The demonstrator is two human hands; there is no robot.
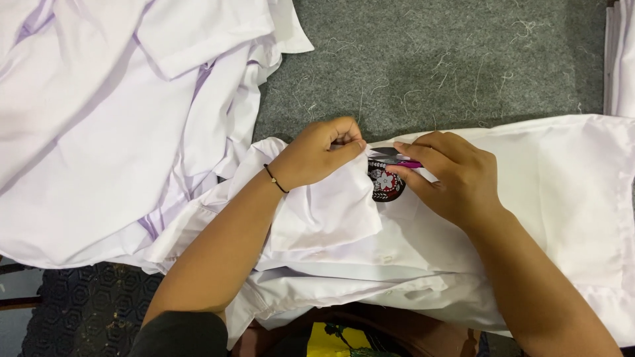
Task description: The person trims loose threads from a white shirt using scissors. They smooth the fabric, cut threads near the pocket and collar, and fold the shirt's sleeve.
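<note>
White shirt [463, 251] lies across the near edge of the worktop [430, 59], draped toward the person. Left hand [317, 155] is closed, pinching a fold of the shirt fabric just beside the embroidered badge [385, 185]. Right hand [453, 175] is closed round small thread snips [397, 159] (pink handle), blades at the badge's top edge. Badge sits mid-shirt, partly covered by the fold. Judging by this, trimming at the badge is in progress; can't tell how many loose threads remain. Heap of white garments [99, 119] at the far left, cut threads [463, 73] scattered on the grey felt beyond, another white stack [622, 59] at the far right corner.
</note>
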